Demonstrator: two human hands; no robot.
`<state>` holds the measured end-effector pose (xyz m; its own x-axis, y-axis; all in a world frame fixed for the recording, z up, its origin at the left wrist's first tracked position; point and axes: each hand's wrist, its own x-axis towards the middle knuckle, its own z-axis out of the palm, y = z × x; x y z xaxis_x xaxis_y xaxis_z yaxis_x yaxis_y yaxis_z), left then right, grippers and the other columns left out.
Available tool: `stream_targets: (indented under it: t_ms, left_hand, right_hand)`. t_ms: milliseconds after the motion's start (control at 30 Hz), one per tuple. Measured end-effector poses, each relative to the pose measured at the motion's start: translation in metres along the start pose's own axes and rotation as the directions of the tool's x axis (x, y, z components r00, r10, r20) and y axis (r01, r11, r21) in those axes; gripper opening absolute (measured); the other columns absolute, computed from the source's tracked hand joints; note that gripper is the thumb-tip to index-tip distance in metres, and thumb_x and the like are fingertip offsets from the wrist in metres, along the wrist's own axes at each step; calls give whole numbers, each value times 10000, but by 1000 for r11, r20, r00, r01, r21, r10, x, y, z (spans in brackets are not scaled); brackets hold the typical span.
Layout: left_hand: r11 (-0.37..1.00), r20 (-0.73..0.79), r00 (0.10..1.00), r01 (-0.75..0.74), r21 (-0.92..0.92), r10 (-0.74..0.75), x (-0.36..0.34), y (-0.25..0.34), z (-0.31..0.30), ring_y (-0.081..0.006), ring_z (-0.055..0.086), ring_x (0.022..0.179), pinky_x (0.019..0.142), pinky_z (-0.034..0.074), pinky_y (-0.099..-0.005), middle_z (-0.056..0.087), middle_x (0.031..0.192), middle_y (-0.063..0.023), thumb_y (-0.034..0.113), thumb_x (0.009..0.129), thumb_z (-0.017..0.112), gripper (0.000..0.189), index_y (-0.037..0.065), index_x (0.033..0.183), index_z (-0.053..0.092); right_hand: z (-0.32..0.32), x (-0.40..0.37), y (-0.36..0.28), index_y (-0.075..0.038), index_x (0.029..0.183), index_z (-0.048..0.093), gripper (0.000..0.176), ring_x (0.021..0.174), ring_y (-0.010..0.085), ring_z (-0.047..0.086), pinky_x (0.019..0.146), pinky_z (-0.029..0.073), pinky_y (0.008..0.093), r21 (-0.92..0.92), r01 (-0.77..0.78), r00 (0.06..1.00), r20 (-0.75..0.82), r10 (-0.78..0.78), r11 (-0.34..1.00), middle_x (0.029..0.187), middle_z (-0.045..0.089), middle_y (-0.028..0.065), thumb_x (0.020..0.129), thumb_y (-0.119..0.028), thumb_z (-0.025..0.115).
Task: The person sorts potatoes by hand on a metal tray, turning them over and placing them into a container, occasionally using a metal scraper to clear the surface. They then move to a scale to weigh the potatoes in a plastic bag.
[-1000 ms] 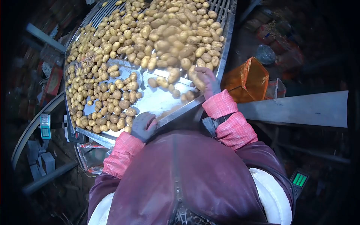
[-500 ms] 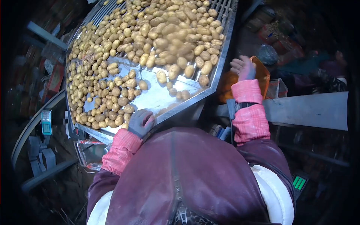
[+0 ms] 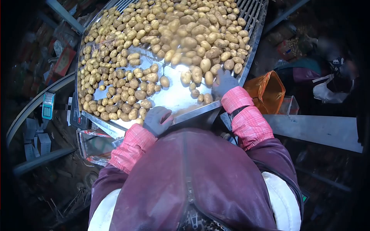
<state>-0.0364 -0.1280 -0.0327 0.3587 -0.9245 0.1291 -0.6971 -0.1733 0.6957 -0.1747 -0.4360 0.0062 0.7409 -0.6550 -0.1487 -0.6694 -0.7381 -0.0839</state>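
Many potatoes [image 3: 133,82] lie spread over a metal sorting tray [image 3: 165,100]. My left hand [image 3: 156,119], in a grey glove, rests at the tray's front edge beside the nearest potatoes. Its fingers are loosely bent with the thumb apart, and nothing shows in them. At the tray's right edge, my gloved right hand [image 3: 226,83] is open and reaches in over the rim. Its fingertips are close to a few larger potatoes [image 3: 209,78]. Small potatoes [image 3: 208,98] lie just left of that hand.
Right of the tray stands an orange-lined container [image 3: 266,92], with a grey metal beam [image 3: 316,131] in front of it. A teal handheld device [image 3: 48,105] is at the left. Slatted bars [image 3: 252,15] form the tray's far end. Another person [image 3: 308,73] is at the far right.
My right hand has moved left from above the orange container to the potatoes at the tray's right edge. My left hand stays at the front edge. The view has shifted slightly.
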Motion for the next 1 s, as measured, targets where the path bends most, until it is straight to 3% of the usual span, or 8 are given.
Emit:
stream_targets:
  t_ms: [200, 300, 367, 433, 533, 733, 900, 1000]
  left_hand:
    - [681, 146, 907, 396, -616, -395, 10, 9, -16, -231, 645, 941, 801, 511, -332, 682, 1039, -106, 276, 925, 643, 314, 27, 1115, 672]
    - [10, 342, 798, 399, -917, -496, 23, -4, -21, -265, 650, 977, 815, 536, -372, 672, 1039, -94, 303, 934, 628, 386, 30, 1207, 623]
    - [-311, 369, 793, 238, -920, -485, 42, 21, -36, -262, 661, 928, 804, 561, -388, 673, 999, -102, 315, 919, 645, 431, 19, 1230, 598]
    - [-317, 433, 697, 299, -900, -571, 44, 19, -32, -250, 660, 877, 766, 570, -390, 649, 890, -62, 321, 933, 592, 419, 21, 1226, 583]
    - [-270, 485, 690, 404, -874, -537, 33, -11, -14, -236, 658, 850, 710, 558, -366, 634, 880, -49, 296, 925, 580, 378, 56, 1213, 620]
    - [-274, 491, 704, 407, -871, -514, 28, -3, -26, -204, 611, 847, 675, 526, -321, 630, 928, -60, 235, 947, 545, 394, 36, 1286, 559]
    - [-440, 550, 735, 373, -817, -396, 40, 17, -47, -222, 638, 938, 658, 550, -314, 663, 1091, -117, 287, 937, 543, 435, 90, 1325, 553]
    - [-430, 572, 746, 418, -800, -340, 35, 1, -41, -244, 647, 931, 639, 556, -339, 675, 1067, -127, 306, 924, 555, 425, 100, 1295, 572]
  right_hand:
    - [3, -15, -11, -123, 1292, 528, 531, 1084, 374, 582, 911, 494, 443, 555, 9, 996, -76, 40, 832, 1210, 518, 178, 805, -271, 680]
    - [-18, -30, -53, -116, 1286, 534, 521, 1089, 375, 574, 911, 493, 446, 880, 45, 957, 97, -273, 473, 1192, 528, 187, 817, -282, 689]
    - [-29, -20, -63, -122, 1264, 548, 477, 1046, 371, 591, 878, 501, 470, 758, 221, 960, -57, -274, 614, 1145, 547, 190, 848, -315, 678]
    - [-19, 19, -50, -124, 1246, 550, 450, 1027, 369, 604, 859, 507, 477, 398, 303, 940, -272, -205, 866, 1128, 554, 190, 861, -326, 665]
    - [7, 57, -51, -128, 1231, 534, 436, 1005, 372, 617, 843, 510, 478, 53, 58, 998, -24, -57, 997, 1138, 552, 186, 872, -350, 646]
    - [9, 55, -43, -135, 1154, 557, 359, 1005, 345, 621, 876, 506, 428, 487, 147, 985, -154, -81, 861, 1156, 570, 191, 854, -305, 658]
    - [-38, 0, -91, -152, 1241, 535, 438, 958, 345, 636, 814, 523, 437, 890, -29, 967, 141, -213, 454, 1092, 593, 174, 829, -226, 665]
    - [0, 16, -79, -181, 1235, 554, 434, 966, 366, 624, 803, 524, 446, 425, 323, 936, -12, -351, 846, 1065, 587, 161, 820, -248, 661]
